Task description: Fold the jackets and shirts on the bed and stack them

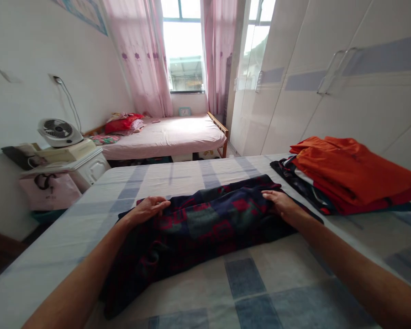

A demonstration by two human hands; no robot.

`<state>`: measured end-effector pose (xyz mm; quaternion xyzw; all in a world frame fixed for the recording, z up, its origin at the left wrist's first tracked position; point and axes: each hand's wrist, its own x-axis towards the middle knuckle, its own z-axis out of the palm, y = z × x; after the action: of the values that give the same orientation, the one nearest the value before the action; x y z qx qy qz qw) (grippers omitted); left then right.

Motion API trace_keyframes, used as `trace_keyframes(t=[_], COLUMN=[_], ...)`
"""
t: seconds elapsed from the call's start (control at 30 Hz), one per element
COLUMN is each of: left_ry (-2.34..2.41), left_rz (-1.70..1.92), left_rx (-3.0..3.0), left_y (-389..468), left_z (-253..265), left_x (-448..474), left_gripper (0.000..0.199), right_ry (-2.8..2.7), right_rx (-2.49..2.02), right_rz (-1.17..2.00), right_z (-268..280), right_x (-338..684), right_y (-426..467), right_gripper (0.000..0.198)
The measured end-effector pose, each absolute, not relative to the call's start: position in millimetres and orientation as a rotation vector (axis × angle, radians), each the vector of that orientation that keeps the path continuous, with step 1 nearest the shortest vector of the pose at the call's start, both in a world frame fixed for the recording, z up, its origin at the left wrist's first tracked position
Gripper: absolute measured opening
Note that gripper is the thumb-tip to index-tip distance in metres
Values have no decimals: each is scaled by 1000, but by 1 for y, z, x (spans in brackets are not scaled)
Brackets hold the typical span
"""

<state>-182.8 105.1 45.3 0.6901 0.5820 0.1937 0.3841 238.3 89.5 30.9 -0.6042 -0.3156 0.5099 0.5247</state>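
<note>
Patterned dark garment [205,224] lies crosswise on checked bedsheet [195,288], full length supported. Left hand [152,206], right hand [280,203] pinch cloth along far side, near opposite ends; wide spacing probably keeps it spread. Folded clothes stack [352,171] set right, likely leaving working room.

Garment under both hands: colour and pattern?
The garment is dark navy and black, patterned with grey-green patches and red squares; best seen in the head view.

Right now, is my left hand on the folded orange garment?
No, your left hand is on the dark red-patterned garment, while the folded orange garment lies off to the right.
</note>
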Motion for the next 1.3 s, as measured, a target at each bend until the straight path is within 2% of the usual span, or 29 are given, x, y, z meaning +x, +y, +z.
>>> trace_keyframes(t=[0.13, 0.37, 0.5, 0.67, 0.83, 1.03, 1.17, 1.3], left_ry=[1600, 2067, 1919, 1950, 2193, 2361, 1929, 1705], left_rz=[449, 518, 353, 248, 212, 297, 526, 357], left_rx=[1958, 2250, 2287, 2220, 2131, 2212, 2665, 2806], left_y=[103, 100, 107, 108, 105, 100, 90, 85], left_z=[30, 30, 38, 46, 41, 40, 30, -16], left_x=[-188, -208, -216, -223, -236, -224, -221, -233], left_gripper=[41, 45, 51, 44, 43, 47, 48, 50], right_ry=[-895, -1566, -1827, -2141, -2116, -2025, -1849, -1873], right_rx=[-1418, -1813, -1660, -1577, -1658, -1630, -1702, -1788], right_rz=[1110, 286, 23, 154, 195, 380, 186, 200], right_z=[15, 12, 18, 3, -31, -3, 15, 3], right_x=[245, 263, 267, 260, 260, 268, 294, 321], right_y=[83, 74, 91, 127, 141, 137, 140, 141], right_gripper=[23, 29, 37, 45, 47, 48, 50, 43])
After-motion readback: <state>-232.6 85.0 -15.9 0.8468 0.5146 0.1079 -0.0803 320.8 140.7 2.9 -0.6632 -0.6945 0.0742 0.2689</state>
